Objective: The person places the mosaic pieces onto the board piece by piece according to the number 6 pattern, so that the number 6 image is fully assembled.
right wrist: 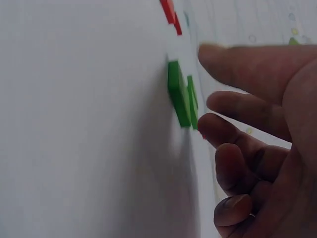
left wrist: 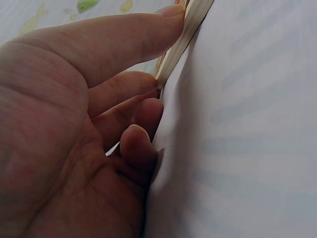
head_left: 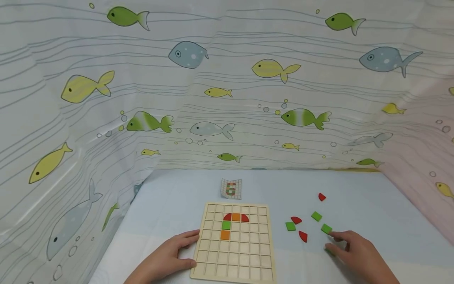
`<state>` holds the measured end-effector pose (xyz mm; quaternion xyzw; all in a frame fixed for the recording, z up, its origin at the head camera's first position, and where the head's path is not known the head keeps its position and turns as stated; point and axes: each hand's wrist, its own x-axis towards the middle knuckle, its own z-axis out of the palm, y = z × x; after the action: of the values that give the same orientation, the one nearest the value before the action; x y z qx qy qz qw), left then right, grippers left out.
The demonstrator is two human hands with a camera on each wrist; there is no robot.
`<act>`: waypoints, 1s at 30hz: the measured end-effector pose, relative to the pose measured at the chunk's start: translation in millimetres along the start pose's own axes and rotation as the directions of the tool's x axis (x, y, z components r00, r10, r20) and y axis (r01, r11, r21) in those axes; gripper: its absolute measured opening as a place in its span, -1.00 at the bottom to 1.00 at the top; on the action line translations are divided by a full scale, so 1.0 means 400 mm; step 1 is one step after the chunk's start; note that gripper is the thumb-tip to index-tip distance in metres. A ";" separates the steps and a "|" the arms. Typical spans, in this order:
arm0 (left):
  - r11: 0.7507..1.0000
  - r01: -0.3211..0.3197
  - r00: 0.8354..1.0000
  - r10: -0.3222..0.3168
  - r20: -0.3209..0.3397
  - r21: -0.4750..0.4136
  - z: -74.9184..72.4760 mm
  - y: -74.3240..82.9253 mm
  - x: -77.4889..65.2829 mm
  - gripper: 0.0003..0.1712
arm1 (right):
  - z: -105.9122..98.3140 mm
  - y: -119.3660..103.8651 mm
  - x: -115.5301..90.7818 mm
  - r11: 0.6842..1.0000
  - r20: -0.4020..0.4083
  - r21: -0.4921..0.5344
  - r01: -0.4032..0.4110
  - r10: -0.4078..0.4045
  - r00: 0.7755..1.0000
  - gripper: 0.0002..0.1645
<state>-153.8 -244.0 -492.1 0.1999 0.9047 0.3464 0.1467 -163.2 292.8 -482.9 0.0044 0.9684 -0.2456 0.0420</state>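
Note:
A wooden grid board [head_left: 249,248] lies on the table, holding red quarter-round tiles, orange square tiles and one green square tile [head_left: 226,225]. My left hand [head_left: 170,254] rests at its left edge; in the left wrist view the thumb [left wrist: 133,42] touches the board's side [left wrist: 185,39], and the fingers lie loosely bent. On the right, my right hand [head_left: 354,250] is over the table, fingertips by a green square tile [head_left: 326,228]. Another green tile [head_left: 330,249] shows partly under the thumb. In the right wrist view the hand [right wrist: 262,129] appears apart from the nearest green tile [right wrist: 177,94].
Between board and right hand lie green squares [head_left: 291,226] and red quarter-round tiles [head_left: 303,236]. One red tile [head_left: 321,197] sits farther back. Behind the board stands a small pattern card [head_left: 231,189]. A fish-printed curtain [head_left: 244,106] surrounds the table.

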 end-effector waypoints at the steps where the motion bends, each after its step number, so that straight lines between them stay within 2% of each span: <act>1: 1.000 -0.004 1.000 0.004 0.000 0.000 0.001 -0.001 0.000 -0.10 | -0.002 0.007 -0.003 1.000 0.004 -0.009 0.008 -0.008 1.000 -0.26; 7: 1.000 -0.013 1.000 0.013 -0.008 0.018 0.007 -0.004 0.000 -0.11 | -0.005 0.032 -0.003 1.000 0.036 -0.018 -0.002 0.002 0.999 -0.20; 13: 1.000 -0.010 1.000 0.010 -0.006 0.003 0.005 -0.006 -0.004 -0.10 | 0.002 0.034 0.007 0.999 0.063 -0.011 -0.044 0.044 0.997 -0.36; 17: 1.000 -0.017 1.000 0.017 -0.002 -0.014 0.003 -0.007 -0.005 -0.11 | 0.006 0.036 0.005 1.000 0.040 -0.022 -0.008 0.009 0.999 -0.46; 23: 1.000 -0.018 1.000 0.018 -0.006 -0.005 0.001 -0.004 -0.007 -0.11 | 0.006 0.041 0.005 0.998 0.048 -0.054 0.034 -0.032 0.998 -0.42; 30: 1.000 -0.015 1.000 0.015 -0.006 0.011 -0.004 -0.002 -0.008 -0.11 | 0.013 0.052 0.009 0.994 0.020 -0.075 0.075 -0.074 0.997 -0.59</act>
<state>-151.7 -247.0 -491.2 0.2063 0.9055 0.3433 0.1401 -165.5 308.5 -497.7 -0.0356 0.9761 -0.2101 0.0414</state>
